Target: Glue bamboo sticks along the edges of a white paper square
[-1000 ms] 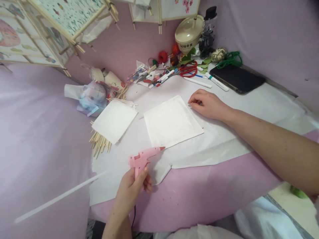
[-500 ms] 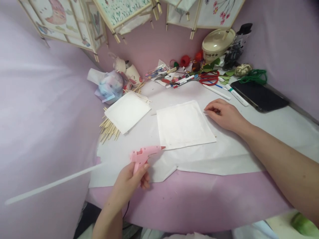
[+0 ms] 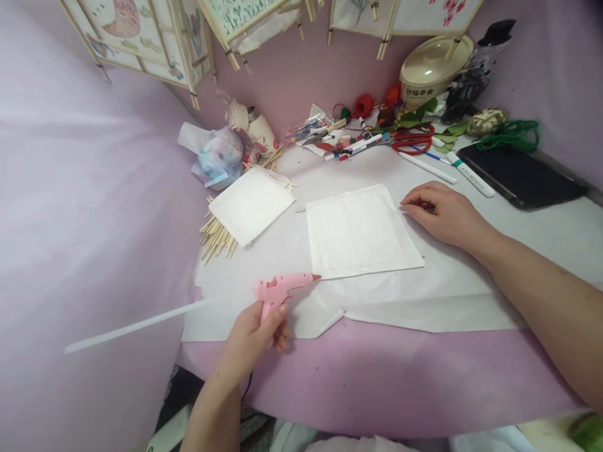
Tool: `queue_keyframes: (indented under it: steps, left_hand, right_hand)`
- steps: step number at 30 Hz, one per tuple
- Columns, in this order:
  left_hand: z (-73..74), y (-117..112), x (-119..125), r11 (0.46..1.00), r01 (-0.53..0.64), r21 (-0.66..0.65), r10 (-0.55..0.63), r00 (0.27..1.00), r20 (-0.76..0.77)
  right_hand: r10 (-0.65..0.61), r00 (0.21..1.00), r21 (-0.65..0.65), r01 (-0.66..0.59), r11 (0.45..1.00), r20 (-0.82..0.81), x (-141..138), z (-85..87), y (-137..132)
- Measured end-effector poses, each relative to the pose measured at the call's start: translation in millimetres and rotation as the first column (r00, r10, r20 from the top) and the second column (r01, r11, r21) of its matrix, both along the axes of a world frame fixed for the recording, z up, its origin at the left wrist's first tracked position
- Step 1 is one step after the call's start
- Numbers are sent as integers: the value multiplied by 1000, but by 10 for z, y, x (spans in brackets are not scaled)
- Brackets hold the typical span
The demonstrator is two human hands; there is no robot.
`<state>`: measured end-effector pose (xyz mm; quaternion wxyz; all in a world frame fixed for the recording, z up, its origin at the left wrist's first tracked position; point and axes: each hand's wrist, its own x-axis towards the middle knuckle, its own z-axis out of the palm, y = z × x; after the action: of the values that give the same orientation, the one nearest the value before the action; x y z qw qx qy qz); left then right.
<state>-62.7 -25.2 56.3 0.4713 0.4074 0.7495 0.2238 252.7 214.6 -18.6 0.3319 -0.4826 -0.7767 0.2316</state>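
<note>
Pink glue gun (image 3: 277, 286) is held above the near-left part of the white-covered table (image 3: 377, 307), nozzle pointing right at the near-left corner of a white square panel (image 3: 362, 232); contact between tip and panel cannot be determined. Left hand (image 3: 258, 328) is wrapped around the gun's handle, fingers closed on it. Dark cord (image 3: 247, 386) shows below this hand. Panel lies flat, in front of the person. Right hand (image 3: 440, 210) is at the panel's right edge, near the far-right corner, fingers curled and thumb close to the forefinger; cannot tell whether they touch the panel or grip anything. Left of the panel: a second white panel (image 3: 254, 204), resting over a bundle of wooden sticks (image 3: 218, 237). A long whitish rod (image 3: 136, 325) extends left behind the gun; whether they join is unclear. Far side, left to right: bottle (image 3: 262, 133), red-handled scissors (image 3: 414, 139), lidded bowl (image 3: 419, 88), dark tablet (image 3: 522, 179) with green cord (image 3: 511, 135) at its far edge. Stick-framed painted lanterns (image 3: 141, 37) are above, upper left.
</note>
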Motion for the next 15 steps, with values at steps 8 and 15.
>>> queue_keyframes:
  steps: [8, 15]
  left_hand:
    - [7, -17, -3, 1000, -14, -12, 14, 999, -39]
    - [4, -26, -14, 1000, -8, -12, 8, 999, -46]
  right_hand:
    - [-7, 1000, 0, 7, 1000, 20, -7, 13, -8]
    - [-13, 1000, 7, 13, 1000, 17, -2, -1, 0]
